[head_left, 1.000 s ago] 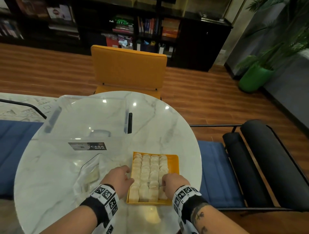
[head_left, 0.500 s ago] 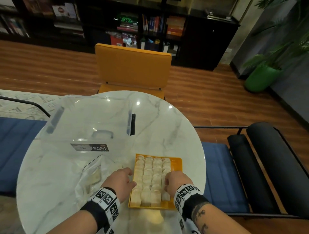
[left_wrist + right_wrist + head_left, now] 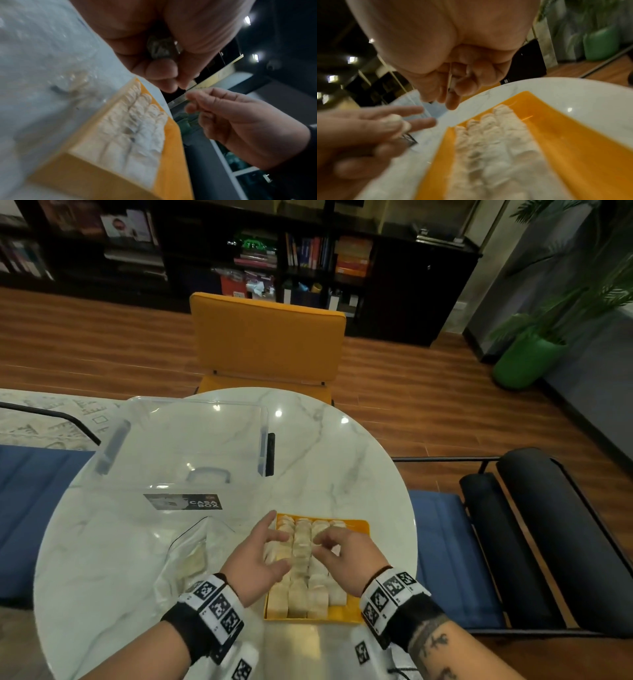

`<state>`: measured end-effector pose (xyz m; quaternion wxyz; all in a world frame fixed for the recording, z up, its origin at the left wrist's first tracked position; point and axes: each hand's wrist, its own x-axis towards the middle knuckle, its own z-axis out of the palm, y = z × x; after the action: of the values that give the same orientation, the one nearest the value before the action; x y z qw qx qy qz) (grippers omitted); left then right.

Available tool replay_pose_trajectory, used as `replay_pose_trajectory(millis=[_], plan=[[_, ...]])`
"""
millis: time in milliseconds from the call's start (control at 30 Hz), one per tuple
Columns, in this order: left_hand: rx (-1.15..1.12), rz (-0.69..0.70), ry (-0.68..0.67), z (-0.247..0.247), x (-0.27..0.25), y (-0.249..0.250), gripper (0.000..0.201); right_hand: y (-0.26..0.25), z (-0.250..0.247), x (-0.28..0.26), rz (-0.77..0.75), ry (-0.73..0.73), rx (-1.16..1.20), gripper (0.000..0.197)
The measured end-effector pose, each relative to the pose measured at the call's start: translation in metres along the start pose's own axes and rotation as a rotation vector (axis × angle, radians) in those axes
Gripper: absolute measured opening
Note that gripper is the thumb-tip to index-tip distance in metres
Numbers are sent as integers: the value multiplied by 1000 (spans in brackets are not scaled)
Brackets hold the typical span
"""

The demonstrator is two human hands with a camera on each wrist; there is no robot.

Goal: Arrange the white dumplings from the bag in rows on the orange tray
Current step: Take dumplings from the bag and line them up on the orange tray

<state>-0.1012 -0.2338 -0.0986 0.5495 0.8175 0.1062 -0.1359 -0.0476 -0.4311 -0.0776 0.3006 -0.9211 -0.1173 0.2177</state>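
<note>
Our left hand (image 3: 255, 563) and right hand (image 3: 346, 553) hover apart over the orange tray (image 3: 359, 529), fingers relaxed; whether the left holds something is unclear. The dumplings (image 3: 301, 577) fill rows; the bag (image 3: 186, 556) lies left. We should nudge rows gently.

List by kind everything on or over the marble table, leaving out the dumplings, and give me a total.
Orange tray: 1
Plastic bag: 1
Clear box: 1
Hands: 2, the left hand and the right hand
Total: 5
</note>
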Motion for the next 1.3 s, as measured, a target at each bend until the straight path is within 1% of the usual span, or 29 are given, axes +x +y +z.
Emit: replay_pose_trajectory(millis=[67,133,200,233,300,367,433,500,567,600,667,700,767,867,967,1033,1067,1133,1233,1300], plan=[[-167,18,-66,6,-4,9,104,-15,0,-7,-31,-19,153,27],[-242,53,-124,13,-6,17,116,-26,1,-14,-30,-41,246,28],[-283,85,-173,17,-8,25,123,-32,2,-18,-28,-27,306,19],[-293,102,-190,19,-10,28,123,-33,4,-20,-26,-18,340,20],[-283,128,-206,21,-14,33,116,-35,7,-23,-13,6,402,24],[-260,117,-190,20,-18,36,104,-37,7,-27,-6,30,489,20],[-279,98,-158,18,-22,36,77,-39,6,-30,0,52,566,12],[-320,104,-159,16,-26,34,52,-40,0,-33,-10,89,578,2],[-413,81,-171,13,-30,35,35,-40,-5,-33,-23,115,564,5],[-487,39,-182,11,-32,37,30,-42,-8,-34,-27,118,551,8],[-615,-56,-233,7,-33,40,27,-46,-13,-37,-45,93,516,15],[-635,-77,-257,5,-34,40,28,-50,-16,-39,-66,67,484,19],[-610,-75,-274,2,-34,41,30,-54,-19,-40,-114,37,378,25],[-587,-47,-251,0,-33,43,27,-59,-21,-41,-136,86,301,24],[-677,-45,-204,-2,-32,46,27,-59,-20,-40,-96,172,329,25],[-715,-34,-167,-3,-31,46,31,-56,-19,-40,-75,165,293,24],[-718,-27,-154,-3,-31,46,35,-55,-18,-40,-71,149,278,20],[-722,-18,-136,-3,-30,46,36,-52,-16,-40,-61,131,317,10],[-733,-13,-133,-4,-29,48,33,-52,-16,-42,-36,161,434,12],[-744,-16,-161,-5,-29,50,38,-54,-18,-44,-22,214,534,11]])
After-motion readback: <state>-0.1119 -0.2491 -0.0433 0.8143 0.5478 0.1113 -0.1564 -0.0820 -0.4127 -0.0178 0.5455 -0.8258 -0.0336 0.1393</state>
